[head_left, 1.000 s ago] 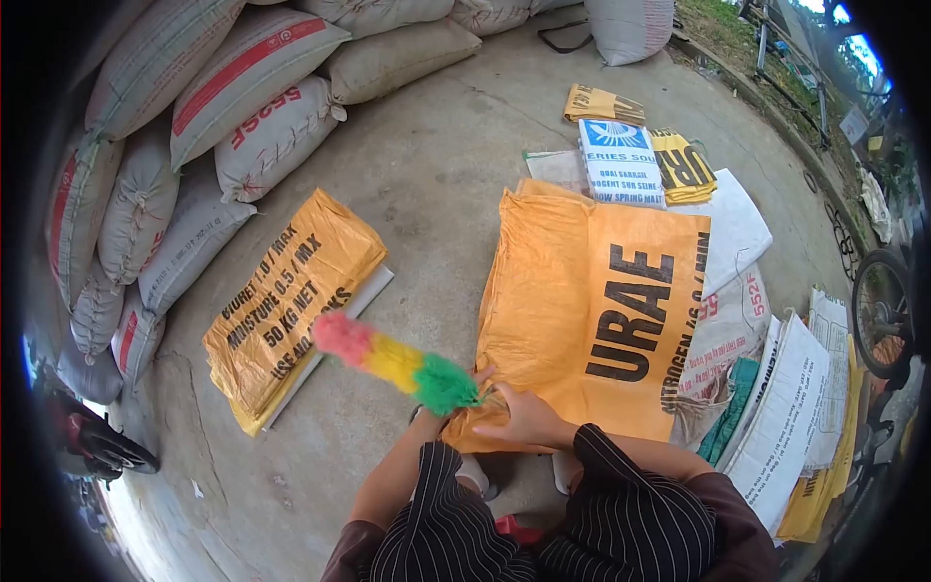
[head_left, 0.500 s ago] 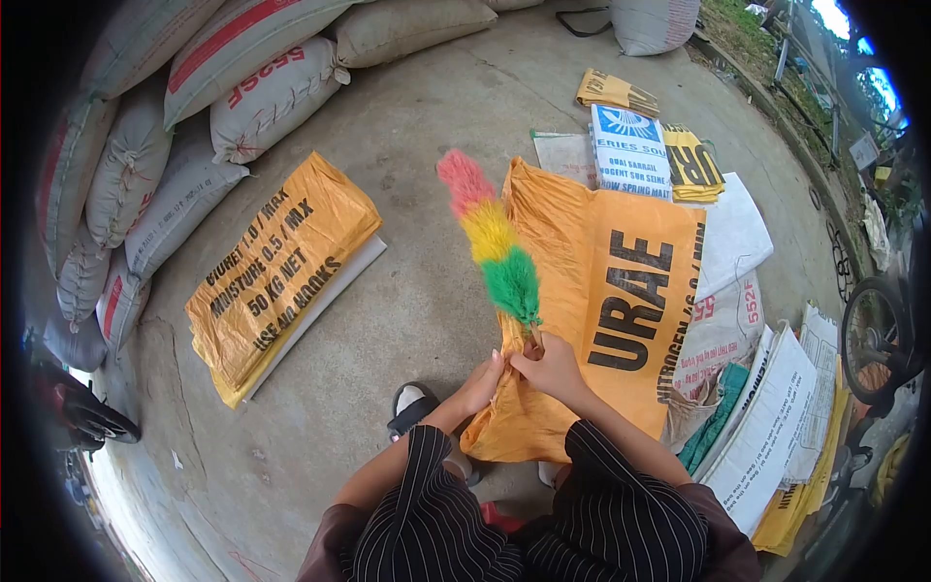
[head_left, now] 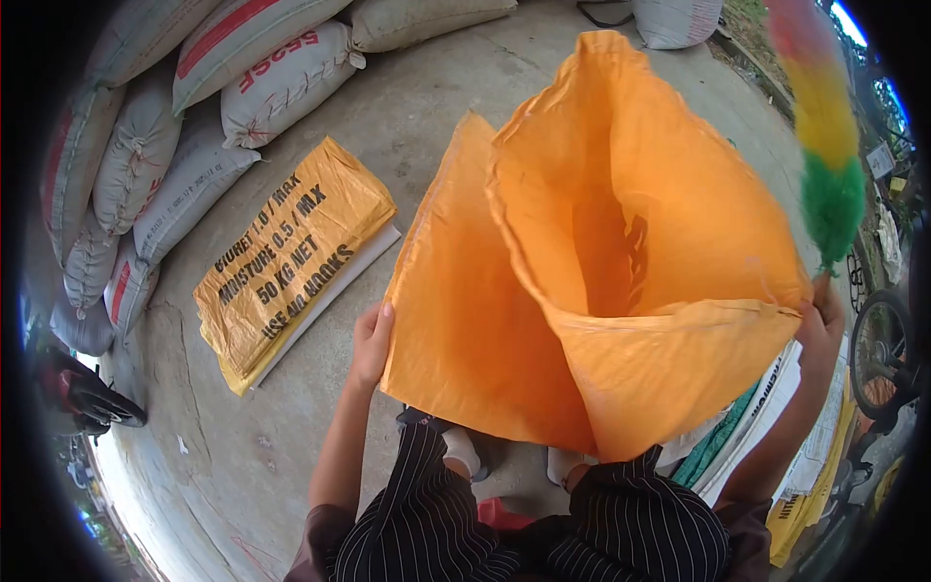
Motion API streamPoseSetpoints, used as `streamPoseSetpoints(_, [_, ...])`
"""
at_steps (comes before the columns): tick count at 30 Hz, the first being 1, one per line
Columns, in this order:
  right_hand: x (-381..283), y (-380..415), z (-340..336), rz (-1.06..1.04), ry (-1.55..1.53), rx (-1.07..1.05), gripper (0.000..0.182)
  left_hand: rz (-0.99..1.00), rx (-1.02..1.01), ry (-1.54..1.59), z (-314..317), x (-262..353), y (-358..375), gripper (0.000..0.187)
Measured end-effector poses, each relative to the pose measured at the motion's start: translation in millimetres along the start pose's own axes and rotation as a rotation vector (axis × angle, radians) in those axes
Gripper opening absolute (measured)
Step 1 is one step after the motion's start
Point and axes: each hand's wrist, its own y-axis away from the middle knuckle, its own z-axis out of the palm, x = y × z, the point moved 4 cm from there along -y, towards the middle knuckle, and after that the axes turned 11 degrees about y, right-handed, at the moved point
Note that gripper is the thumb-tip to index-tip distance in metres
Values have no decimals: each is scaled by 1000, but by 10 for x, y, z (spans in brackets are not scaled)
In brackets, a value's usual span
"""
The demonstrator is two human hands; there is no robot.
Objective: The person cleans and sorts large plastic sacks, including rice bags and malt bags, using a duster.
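Observation:
An orange woven sack (head_left: 456, 320) hangs spread out in front of me, its mouth gaping upward so the inside shows. My left hand (head_left: 370, 344) grips the sack's left edge, thumb on top. At the far right, my right hand (head_left: 824, 315) is closed on the sack's right corner and on the handle of a fluffy duster (head_left: 832, 189). The duster stands upright, coloured pink, yellow and green, its top blurred. The hand covers most of its handle.
A stack of folded yellow-orange sacks (head_left: 291, 257) lies on the concrete floor (head_left: 320, 427) at left. Filled white sacks (head_left: 291, 82) are piled at the back left. More flat sacks (head_left: 815, 485) lie at right, partly hidden, near a wheel (head_left: 878, 344).
The orange sack has been lifted off the floor pile and its mouth spread open. My hands have moved far apart. The duster has gone to the right with my right hand.

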Motion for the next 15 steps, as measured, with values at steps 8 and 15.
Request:
streamPoseSetpoints(8, [1599, -648, -1985, -169, 489, 248, 30, 252, 319, -563, -902, -220, 366, 18])
streamPoseSetpoints(15, [2073, 168, -2066, 397, 206, 376, 40, 21, 346, -390, -1232, -885, 1034, 24])
